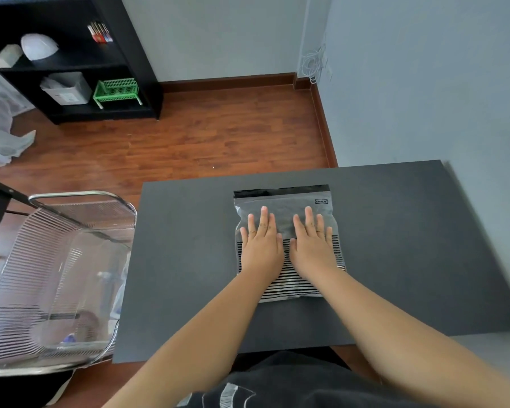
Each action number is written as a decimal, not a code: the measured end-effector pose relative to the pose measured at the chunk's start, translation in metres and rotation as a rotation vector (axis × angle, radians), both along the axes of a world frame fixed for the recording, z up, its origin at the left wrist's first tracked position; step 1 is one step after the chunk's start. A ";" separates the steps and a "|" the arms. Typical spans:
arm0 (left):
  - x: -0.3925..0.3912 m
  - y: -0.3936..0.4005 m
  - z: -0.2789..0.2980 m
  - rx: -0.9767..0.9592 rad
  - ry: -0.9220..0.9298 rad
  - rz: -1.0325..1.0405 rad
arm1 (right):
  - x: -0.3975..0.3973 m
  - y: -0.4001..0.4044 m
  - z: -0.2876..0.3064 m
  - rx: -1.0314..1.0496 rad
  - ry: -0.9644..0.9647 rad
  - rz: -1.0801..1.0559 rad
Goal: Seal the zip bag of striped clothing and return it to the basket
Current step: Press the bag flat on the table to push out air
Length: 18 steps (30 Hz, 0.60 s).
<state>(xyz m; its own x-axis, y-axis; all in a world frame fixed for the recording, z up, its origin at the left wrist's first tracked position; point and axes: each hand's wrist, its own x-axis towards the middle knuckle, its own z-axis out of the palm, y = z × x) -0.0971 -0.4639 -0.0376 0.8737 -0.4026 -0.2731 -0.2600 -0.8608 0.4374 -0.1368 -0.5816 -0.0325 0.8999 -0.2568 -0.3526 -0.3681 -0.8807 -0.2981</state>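
The zip bag [287, 231] lies flat on the dark desk [189, 260], a little right of centre, its black seal strip at the far edge and the striped clothing [286, 278] filling its near half. Both hands press palm-down on it, side by side: the left hand [261, 245] and the right hand [312, 245], each grip wide, fingers spread, clasping nothing. The wire basket [56, 275] stands off the desk's left edge.

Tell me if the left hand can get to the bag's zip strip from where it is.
Probably yes. The left hand lies flat on the zip bag, and the dark zip strip sits just beyond its fingers with nothing in between.
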 end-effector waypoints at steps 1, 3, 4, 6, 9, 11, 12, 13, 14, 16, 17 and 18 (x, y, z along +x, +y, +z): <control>0.003 -0.003 -0.003 0.005 0.011 0.006 | 0.000 0.000 -0.003 -0.003 0.011 0.003; 0.005 -0.005 -0.010 0.022 0.006 0.001 | 0.000 -0.001 -0.010 -0.008 0.024 0.015; 0.005 -0.003 -0.014 0.032 0.004 0.000 | -0.001 -0.002 -0.013 -0.009 0.025 0.020; 0.002 0.003 -0.022 0.065 -0.005 -0.006 | -0.004 -0.005 -0.019 -0.027 0.027 0.051; -0.001 0.011 -0.028 0.129 -0.042 -0.037 | -0.010 -0.010 -0.027 -0.050 0.046 0.085; -0.002 0.012 -0.029 0.144 -0.060 -0.050 | -0.011 -0.011 -0.030 -0.042 0.060 0.076; -0.003 0.012 -0.030 0.148 -0.070 -0.051 | -0.011 -0.011 -0.031 -0.038 0.062 0.070; -0.003 0.012 -0.031 0.151 -0.076 -0.053 | -0.011 -0.011 -0.031 -0.038 0.061 0.068; -0.002 0.012 -0.032 0.152 -0.078 -0.053 | -0.011 -0.011 -0.032 -0.038 0.062 0.068; -0.001 0.012 -0.034 0.158 -0.082 -0.054 | -0.010 -0.012 -0.032 -0.039 0.066 0.068; -0.001 0.012 -0.035 0.162 -0.086 -0.054 | -0.010 -0.011 -0.032 -0.042 0.068 0.067; -0.001 0.012 -0.035 0.164 -0.088 -0.053 | -0.010 -0.011 -0.032 -0.042 0.068 0.065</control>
